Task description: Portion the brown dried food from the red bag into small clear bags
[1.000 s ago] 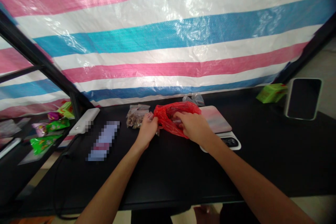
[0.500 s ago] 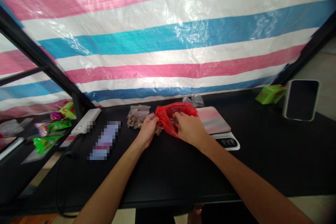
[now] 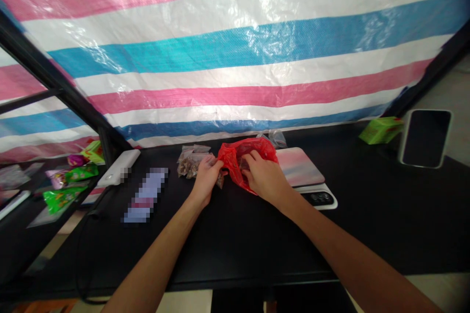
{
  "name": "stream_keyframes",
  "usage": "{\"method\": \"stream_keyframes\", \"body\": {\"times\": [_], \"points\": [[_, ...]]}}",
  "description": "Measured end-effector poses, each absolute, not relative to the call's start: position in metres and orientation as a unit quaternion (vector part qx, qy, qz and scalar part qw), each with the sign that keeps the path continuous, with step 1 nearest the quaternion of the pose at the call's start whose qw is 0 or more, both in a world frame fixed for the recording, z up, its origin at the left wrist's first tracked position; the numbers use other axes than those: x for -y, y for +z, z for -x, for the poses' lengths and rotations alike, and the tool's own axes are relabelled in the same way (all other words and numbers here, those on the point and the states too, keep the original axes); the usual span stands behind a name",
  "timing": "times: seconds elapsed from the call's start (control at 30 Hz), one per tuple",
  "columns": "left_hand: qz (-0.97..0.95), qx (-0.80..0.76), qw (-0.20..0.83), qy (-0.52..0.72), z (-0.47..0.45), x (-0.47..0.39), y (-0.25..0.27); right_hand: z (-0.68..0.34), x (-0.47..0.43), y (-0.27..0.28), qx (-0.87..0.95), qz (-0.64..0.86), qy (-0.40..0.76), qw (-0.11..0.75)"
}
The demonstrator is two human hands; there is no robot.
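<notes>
A red plastic bag lies with its mouth open in the middle of the black table. My right hand reaches into it, fingers curled among dark brownish contents; what they pinch is hidden. At the bag's left edge, my left hand is closed on a small clear plastic bag. Brown bits show in it below the fingers. Just left of this hand sits a pile of small clear zip bags holding brown pieces.
A pinkish flat case and a white phone lie right of the red bag. More clear bags are behind it. At the right stand a green box and an upright phone. A white power strip lies left.
My right hand's fingers have shifted slightly inside the red bag, and the bag's rim has changed shape. My left hand stays nearly in place. The view has moved a little.
</notes>
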State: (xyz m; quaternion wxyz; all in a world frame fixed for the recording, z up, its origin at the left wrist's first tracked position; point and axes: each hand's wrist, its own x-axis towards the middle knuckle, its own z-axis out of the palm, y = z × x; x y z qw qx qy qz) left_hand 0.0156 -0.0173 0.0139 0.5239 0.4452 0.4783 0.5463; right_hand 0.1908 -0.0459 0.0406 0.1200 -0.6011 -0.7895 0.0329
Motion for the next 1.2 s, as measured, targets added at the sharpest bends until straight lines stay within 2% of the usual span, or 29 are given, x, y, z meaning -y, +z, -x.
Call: {"method": "stream_keyframes", "body": {"times": [0.2,0.33,0.5,0.57,0.7,0.8,1.03,1.2], "points": [[-0.555,-0.506,0.278,0.599,-0.001,0.012,0.023,-0.200,0.037,0.041,0.757,0.598,0.118,0.238],[-0.618,-0.489,0.234,0.569,-0.003,0.020,0.030,-0.205,0.034,0.048,0.717,0.596,0.145,0.331],[-0.650,-0.518,0.230,0.507,-0.007,0.026,0.023,-0.204,0.039,0.060,0.733,0.520,0.118,0.422],[-0.663,-0.521,0.233,0.484,-0.007,0.027,0.020,-0.201,0.043,0.062,0.759,0.487,0.115,0.415],[-0.694,-0.522,0.225,0.441,-0.010,0.030,0.019,-0.195,0.050,0.057,0.818,0.456,0.115,0.331],[-0.719,-0.514,0.212,0.417,-0.012,0.034,0.019,-0.193,0.052,0.053,0.844,0.429,0.116,0.301],[-0.744,-0.506,0.200,0.388,-0.013,0.035,0.019,-0.193,0.049,0.050,0.855,0.387,0.147,0.313],[-0.739,-0.489,0.230,0.401,-0.014,0.034,0.017,-0.195,0.047,0.051,0.859,0.356,0.107,0.351]]}}
